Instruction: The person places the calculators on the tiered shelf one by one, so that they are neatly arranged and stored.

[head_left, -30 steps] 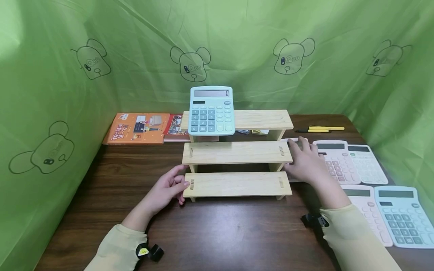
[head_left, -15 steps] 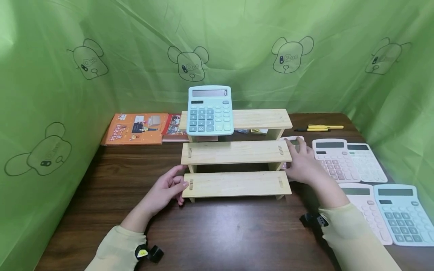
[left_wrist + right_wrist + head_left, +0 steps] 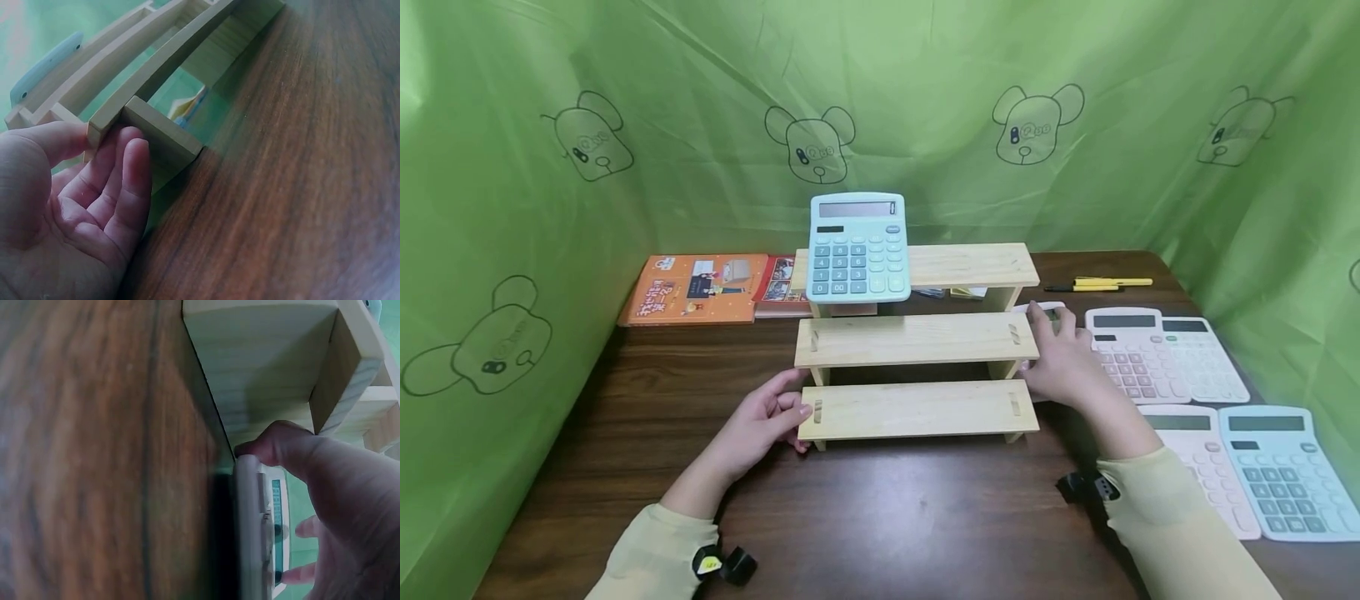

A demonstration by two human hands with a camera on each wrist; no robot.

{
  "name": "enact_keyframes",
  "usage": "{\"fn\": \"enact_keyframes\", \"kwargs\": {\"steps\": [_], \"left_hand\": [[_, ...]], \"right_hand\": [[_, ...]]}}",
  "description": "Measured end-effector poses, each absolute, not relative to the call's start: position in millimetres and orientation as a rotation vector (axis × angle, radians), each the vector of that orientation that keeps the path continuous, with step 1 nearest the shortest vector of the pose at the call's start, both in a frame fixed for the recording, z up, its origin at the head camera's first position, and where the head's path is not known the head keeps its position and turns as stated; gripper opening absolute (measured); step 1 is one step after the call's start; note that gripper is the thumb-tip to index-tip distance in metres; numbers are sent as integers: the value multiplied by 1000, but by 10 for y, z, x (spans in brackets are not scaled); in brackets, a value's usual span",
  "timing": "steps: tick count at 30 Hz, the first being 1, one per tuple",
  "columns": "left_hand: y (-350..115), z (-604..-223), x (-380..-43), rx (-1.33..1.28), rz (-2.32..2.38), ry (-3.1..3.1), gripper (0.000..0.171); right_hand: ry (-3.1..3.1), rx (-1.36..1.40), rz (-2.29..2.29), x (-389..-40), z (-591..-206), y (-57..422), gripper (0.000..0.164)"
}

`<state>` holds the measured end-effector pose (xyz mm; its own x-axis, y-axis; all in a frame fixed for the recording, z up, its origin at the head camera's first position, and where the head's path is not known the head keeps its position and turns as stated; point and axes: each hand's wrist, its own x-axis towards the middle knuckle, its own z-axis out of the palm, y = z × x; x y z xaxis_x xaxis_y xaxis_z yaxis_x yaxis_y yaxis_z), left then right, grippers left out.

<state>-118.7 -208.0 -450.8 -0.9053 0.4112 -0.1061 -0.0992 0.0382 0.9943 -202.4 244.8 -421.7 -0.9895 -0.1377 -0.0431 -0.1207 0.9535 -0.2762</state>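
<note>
A three-tier wooden display stand [image 3: 917, 340] is on the brown table. My left hand [image 3: 769, 417] pinches the left end of its lowest step, with the thumb on the plank's end and fingertips beneath, as the left wrist view shows. A light blue calculator [image 3: 857, 250] leans upright on the top step, its display reading 0. Beside the stand's right side, my right hand [image 3: 1066, 358] grips a pale calculator [image 3: 249, 519] by its edges, the thumb between it and the stand. The hand covers most of this calculator in the head view.
Right of my right hand lie pink calculators [image 3: 1131, 354], a white one [image 3: 1206, 358] and a blue one [image 3: 1288, 471]. Yellow and black pens [image 3: 1097, 284] lie at the back right. An orange book [image 3: 696, 289] lies at the back left, before a green curtain [image 3: 917, 100].
The pale calculator under my right hand has slid slightly left, closer to the stand. My left hand keeps its place on the lowest step. The head view has shifted a little.
</note>
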Motion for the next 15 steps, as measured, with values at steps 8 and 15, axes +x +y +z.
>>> {"fn": "enact_keyframes", "kwargs": {"steps": [8, 15], "left_hand": [[-2101, -4524, -1200, 295, 1934, 1928, 60], [-2100, -4525, -1215, 293, 1934, 1926, 59]], "right_hand": [[3036, -182, -521, -2065, -4219, 2481, 106], [2987, -206, -690, -2047, -4102, 2515, 118]]}}
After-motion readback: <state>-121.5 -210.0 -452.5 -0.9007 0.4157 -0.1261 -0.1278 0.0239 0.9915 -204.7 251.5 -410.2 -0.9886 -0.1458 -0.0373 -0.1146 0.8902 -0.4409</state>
